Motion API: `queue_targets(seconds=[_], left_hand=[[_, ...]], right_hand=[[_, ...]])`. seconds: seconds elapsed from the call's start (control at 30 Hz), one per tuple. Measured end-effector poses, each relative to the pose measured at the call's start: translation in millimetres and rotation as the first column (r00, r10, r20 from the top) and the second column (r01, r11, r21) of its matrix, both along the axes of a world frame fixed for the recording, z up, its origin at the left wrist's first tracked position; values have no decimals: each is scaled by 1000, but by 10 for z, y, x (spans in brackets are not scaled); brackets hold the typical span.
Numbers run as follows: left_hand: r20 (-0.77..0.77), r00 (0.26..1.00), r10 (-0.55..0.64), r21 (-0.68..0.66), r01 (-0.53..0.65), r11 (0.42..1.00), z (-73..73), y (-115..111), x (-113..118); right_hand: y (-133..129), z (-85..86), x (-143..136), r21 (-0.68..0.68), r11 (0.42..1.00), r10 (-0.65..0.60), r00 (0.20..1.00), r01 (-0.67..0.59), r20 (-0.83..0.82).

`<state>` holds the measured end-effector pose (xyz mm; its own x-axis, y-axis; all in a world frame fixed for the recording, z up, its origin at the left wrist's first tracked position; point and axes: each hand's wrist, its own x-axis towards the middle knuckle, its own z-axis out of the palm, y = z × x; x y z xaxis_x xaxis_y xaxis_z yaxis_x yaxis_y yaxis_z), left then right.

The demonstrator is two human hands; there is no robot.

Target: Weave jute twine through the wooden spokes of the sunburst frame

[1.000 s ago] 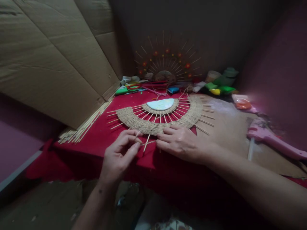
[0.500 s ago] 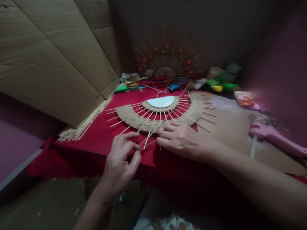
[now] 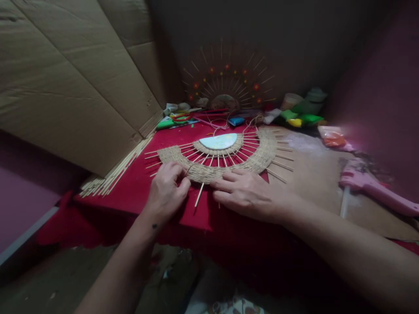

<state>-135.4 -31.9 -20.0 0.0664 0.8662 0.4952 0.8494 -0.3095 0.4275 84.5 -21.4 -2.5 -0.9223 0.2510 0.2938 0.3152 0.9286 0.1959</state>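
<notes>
A half-round piece of woven twine (image 3: pixel 209 173) on thin sticks lies on the red cloth, with a pale blue half disc (image 3: pixel 218 141) at its centre. My left hand (image 3: pixel 168 185) is at the lower left part of the woven band, thumb and fingers pinched together on a thin strand of twine (image 3: pixel 193 165) that arches over the band. My right hand (image 3: pixel 244 192) rests palm down on the lower edge of the band, fingers reaching left over the sticks. Between my hands one bare stick (image 3: pixel 199 195) points toward me.
Loose sticks (image 3: pixel 118 170) lie at the left beside a large cardboard sheet (image 3: pixel 75 78). A pink glue gun (image 3: pixel 369 181) rests on brown cardboard (image 3: pixel 317 179) at the right. Behind are scissors (image 3: pixel 181 117), coloured packets (image 3: pixel 310 118) and a decorated half-round stick piece (image 3: pixel 225 101).
My left hand has moved up and forward onto the band, its fingers closing, and the strand now arches over the weave. My right hand has stayed nearly in place.
</notes>
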Motion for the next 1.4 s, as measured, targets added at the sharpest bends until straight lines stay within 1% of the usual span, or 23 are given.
queue_targets(seconds=[0.07, 0.2, 0.4, 0.5, 0.63, 0.7, 0.77, 0.8, 0.87, 0.93, 1.0, 1.2, 1.3, 1.4], left_hand=[[-9, 1000, -9, -18, 9, 1000, -35, 5, -7], [44, 999, -19, -25, 20, 999, -89, -20, -47], [103, 994, -16, -101, 27, 995, -91, -25, -110], [104, 994, -35, -122, 48, 991, -100, -2, -140], [78, 997, -23, -101, 31, 994, -130, 22, -165], [81, 997, -10, -95, 18, 995, -141, 23, -168], [91, 996, -6, -99, 15, 995, -150, 21, -168], [95, 995, -4, -103, 14, 995, -155, 19, -170], [100, 995, -3, -108, 14, 994, -167, 19, -177], [101, 995, 0, -115, 11, 993, -181, 18, -185], [99, 995, 5, -121, 7, 993, -191, 16, -189], [33, 999, -4, -82, 6, 997, -222, -3, -214], [-35, 998, -42, -56, 40, 998, -270, -4, -268], [-97, 991, -91, -6, 90, 996, -326, -7, -336]], right_hand=[[0, 1, -2, -17, 1000, 4, 1000, -4, 17], [-1, 7, -11, -35, 999, -1, 999, 2, 41], [-6, 39, -12, -54, 999, 1, 997, 4, 76], [-5, 36, -12, -62, 998, -1, 998, 5, 60], [23, 19, -30, -178, 983, -50, 998, 42, -43], [54, -2, -42, -238, 966, -137, 984, 107, -115], [85, -38, -47, -275, 941, -244, 958, 197, -148], [95, -61, -46, -283, 929, -287, 947, 239, -145], [98, -107, -39, -290, 911, -335, 936, 292, -110], [78, -140, -30, -314, 896, -351, 934, 315, -65], [43, -148, -25, -373, 870, -357, 934, 322, -28], [-25, -57, -13, -558, 771, -348, 937, 307, 34], [-26, -21, -4, -614, 731, -338, 939, 298, 53], [-18, -20, -3, -646, 702, -341, 938, 299, 63]])
